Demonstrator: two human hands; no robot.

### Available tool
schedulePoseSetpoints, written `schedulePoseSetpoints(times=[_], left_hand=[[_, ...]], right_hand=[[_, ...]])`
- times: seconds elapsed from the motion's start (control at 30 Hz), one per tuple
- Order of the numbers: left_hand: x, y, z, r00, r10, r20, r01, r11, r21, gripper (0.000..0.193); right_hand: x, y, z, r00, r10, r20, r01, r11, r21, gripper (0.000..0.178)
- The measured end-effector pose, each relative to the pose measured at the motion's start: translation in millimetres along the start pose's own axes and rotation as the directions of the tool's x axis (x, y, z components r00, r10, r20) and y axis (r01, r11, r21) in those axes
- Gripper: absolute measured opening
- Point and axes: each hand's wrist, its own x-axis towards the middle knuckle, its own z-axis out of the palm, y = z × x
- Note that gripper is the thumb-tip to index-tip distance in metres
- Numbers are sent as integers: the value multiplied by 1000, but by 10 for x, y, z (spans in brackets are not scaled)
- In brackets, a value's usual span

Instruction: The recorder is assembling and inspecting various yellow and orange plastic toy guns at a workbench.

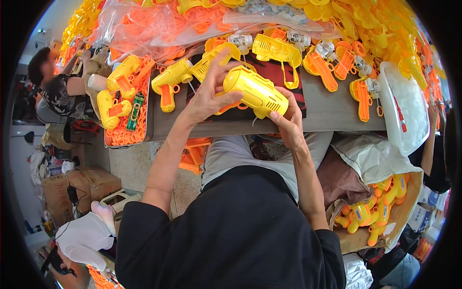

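A yellow toy gun body (pixel 255 91) with slotted vents is held tilted above the table edge. My right hand (pixel 288 127) grips its lower right end, thumb on the near side. My left hand (pixel 208 91) is at its left end, with the thumb against the shell and the upper fingers raised and a little blurred. Part of an orange piece shows beneath the shell. Just beyond my hands lie a yellow toy gun with an orange handle (pixel 171 81) and an open yellow shell half (pixel 276 50). Several orange handle halves with clear parts, one of them an orange handle (pixel 321 70), lie to the right.
A tray of small orange parts (pixel 126 136) at left holds toy guns and a green object (pixel 135 111). A white tub (pixel 415 111) with a red tool (pixel 400 115) stands right. Finished-looking toy guns (pixel 375 212) fill a box below. Yellow shells (pixel 356 24) are heaped behind.
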Motion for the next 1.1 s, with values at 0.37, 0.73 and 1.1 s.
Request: schedulePoseSetpoints(times=[0.37,0.73,1.1], left_hand=[[-115,-99,-36,990,-96,99,85,990,110,67],[-149,-240,-60,952,305,32,-268,774,574,63],[-7,-27,-100,986,113,124,-164,795,584,64]], right_hand=[[-28,50,40,1000,28,13,-27,998,-59,61],[-5,50,-24,998,-26,-56,12,972,-236,63],[-18,63,-53,997,-66,-30,52,935,-350,63]])
